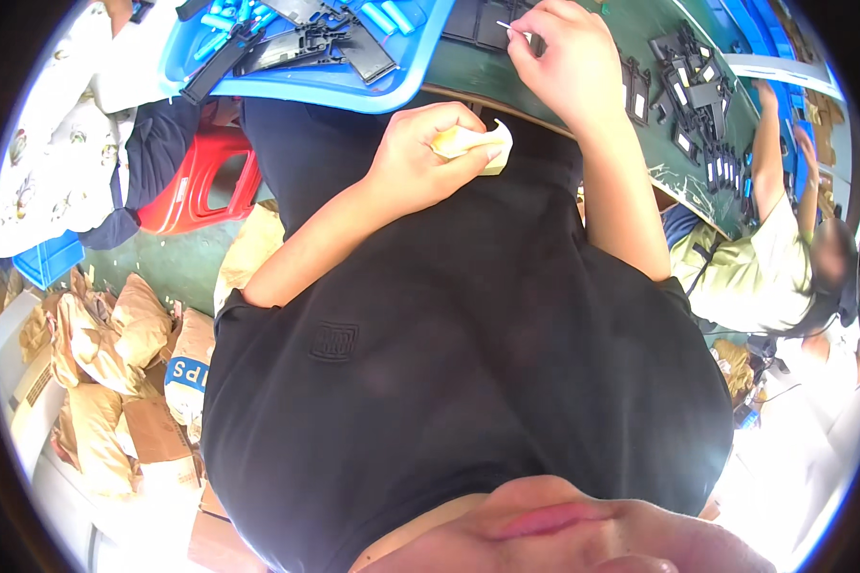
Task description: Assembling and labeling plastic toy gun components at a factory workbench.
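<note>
My left hand (428,158) is closed around a curled piece of pale yellow and white paper (468,143), held in front of my black shirt near the table edge. Over the green table, my right hand (569,57) pinches a small white strip (505,25) between thumb and finger. Flat black plastic pieces (463,21) lie beside and under those fingertips. Further right are black parts with white labels (637,91), some of them partly behind my right wrist.
A blue tray (392,98) at the upper left holds black plastic parts (301,48) and blue cylinders (379,17). More labelled black parts (702,91) are heaped at right, near another person's arm (766,153). A red stool (201,186) and brown paper packages (100,334) stand left.
</note>
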`<state>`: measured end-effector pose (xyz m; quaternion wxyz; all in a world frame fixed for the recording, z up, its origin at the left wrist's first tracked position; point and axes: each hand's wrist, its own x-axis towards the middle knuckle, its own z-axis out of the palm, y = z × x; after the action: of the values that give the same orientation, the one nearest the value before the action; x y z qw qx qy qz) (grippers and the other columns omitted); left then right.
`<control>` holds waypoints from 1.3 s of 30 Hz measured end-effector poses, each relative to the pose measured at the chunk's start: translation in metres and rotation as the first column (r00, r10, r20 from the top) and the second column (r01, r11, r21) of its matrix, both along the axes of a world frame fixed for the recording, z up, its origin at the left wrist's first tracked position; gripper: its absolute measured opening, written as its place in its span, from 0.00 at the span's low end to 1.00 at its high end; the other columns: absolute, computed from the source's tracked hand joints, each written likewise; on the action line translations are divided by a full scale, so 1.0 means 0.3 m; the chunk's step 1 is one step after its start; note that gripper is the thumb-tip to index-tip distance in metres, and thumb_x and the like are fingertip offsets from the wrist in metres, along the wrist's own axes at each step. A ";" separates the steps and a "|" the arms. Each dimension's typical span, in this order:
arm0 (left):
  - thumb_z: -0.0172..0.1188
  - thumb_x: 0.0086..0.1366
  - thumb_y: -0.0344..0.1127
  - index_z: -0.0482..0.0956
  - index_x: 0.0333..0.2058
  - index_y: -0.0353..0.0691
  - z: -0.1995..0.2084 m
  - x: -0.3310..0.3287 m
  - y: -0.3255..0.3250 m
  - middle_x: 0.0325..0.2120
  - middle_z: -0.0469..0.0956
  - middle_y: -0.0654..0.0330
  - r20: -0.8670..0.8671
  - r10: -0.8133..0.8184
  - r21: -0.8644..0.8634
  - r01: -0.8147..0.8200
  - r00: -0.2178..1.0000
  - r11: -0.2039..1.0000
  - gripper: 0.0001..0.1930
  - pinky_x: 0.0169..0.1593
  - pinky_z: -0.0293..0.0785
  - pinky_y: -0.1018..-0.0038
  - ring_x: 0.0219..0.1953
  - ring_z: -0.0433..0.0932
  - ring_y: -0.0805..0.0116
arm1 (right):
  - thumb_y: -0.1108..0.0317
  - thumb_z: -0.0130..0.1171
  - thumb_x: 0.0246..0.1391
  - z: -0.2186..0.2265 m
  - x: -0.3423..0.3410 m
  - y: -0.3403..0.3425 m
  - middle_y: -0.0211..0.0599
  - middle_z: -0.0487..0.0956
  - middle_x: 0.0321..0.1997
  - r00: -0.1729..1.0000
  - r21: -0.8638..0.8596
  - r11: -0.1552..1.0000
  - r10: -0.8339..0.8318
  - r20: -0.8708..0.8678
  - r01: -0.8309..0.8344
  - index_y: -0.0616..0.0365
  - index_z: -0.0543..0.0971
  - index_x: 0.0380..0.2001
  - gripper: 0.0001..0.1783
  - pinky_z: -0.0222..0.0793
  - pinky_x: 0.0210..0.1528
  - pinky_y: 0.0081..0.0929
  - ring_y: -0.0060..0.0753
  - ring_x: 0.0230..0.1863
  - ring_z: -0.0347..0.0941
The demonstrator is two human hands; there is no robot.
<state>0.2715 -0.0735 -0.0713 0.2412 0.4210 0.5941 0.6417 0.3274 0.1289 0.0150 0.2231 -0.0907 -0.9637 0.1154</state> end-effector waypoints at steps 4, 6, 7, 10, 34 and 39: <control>0.74 0.63 0.30 0.82 0.34 0.35 -0.026 -0.019 -0.029 0.30 0.84 0.62 0.043 -0.037 -0.015 0.037 0.998 0.999 0.09 0.37 0.76 0.77 0.32 0.80 0.77 | 0.73 0.67 0.44 -0.059 -0.102 -0.001 0.37 0.77 0.30 0.859 -0.118 0.937 0.244 -0.450 -0.328 0.55 0.81 0.22 0.03 0.70 0.41 0.43 0.47 0.40 0.77; 0.74 0.63 0.31 0.82 0.34 0.35 -0.029 -0.029 -0.045 0.30 0.84 0.62 0.061 -0.036 -0.034 0.038 0.997 0.999 0.09 0.37 0.76 0.77 0.32 0.80 0.77 | 0.74 0.67 0.48 -0.043 -0.073 0.017 0.38 0.78 0.34 0.992 0.266 0.964 -0.027 0.124 -0.007 0.57 0.80 0.25 0.03 0.70 0.44 0.40 0.45 0.39 0.76; 0.73 0.63 0.31 0.82 0.34 0.35 -0.029 -0.033 -0.048 0.30 0.84 0.62 0.073 -0.048 -0.052 0.052 0.996 0.997 0.09 0.37 0.76 0.76 0.32 0.80 0.77 | 0.70 0.70 0.50 -0.071 -0.078 0.043 0.37 0.81 0.34 0.992 0.338 0.941 -0.009 0.124 -0.033 0.58 0.84 0.28 0.04 0.73 0.41 0.35 0.41 0.36 0.79; 0.73 0.63 0.31 0.82 0.34 0.35 -0.049 -0.043 -0.057 0.30 0.84 0.62 0.075 -0.107 -0.044 0.110 0.991 0.993 0.08 0.36 0.76 0.76 0.31 0.80 0.76 | 0.65 0.72 0.54 -0.105 -0.089 0.074 0.37 0.84 0.35 0.979 0.250 0.965 0.027 0.204 -0.079 0.59 0.88 0.32 0.08 0.76 0.40 0.34 0.41 0.35 0.81; 0.79 0.58 0.30 0.47 0.75 0.38 0.023 0.028 0.002 0.49 0.81 0.51 0.074 0.020 0.178 -0.033 0.997 0.984 0.55 0.53 0.81 0.68 0.50 0.85 0.62 | 0.76 0.65 0.65 -0.022 0.249 -0.016 0.27 0.85 0.37 0.979 -0.947 0.320 0.203 0.034 -0.034 0.62 0.79 0.61 0.22 0.74 0.49 0.18 0.15 0.42 0.79; 0.66 0.70 0.29 0.54 0.76 0.40 0.031 0.060 -0.013 0.40 0.88 0.54 0.118 -0.089 0.120 0.074 0.989 0.990 0.41 0.53 0.78 0.75 0.47 0.84 0.73 | 0.78 0.63 0.66 -0.051 0.314 0.041 0.33 0.87 0.44 0.976 -0.953 0.297 0.216 0.000 -0.065 0.67 0.76 0.63 0.23 0.73 0.53 0.19 0.19 0.46 0.81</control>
<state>0.2894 -0.0773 -0.0620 0.2787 0.4178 0.5222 0.6892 0.4216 0.1412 -0.0004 0.0539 -0.1267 -0.7282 0.6714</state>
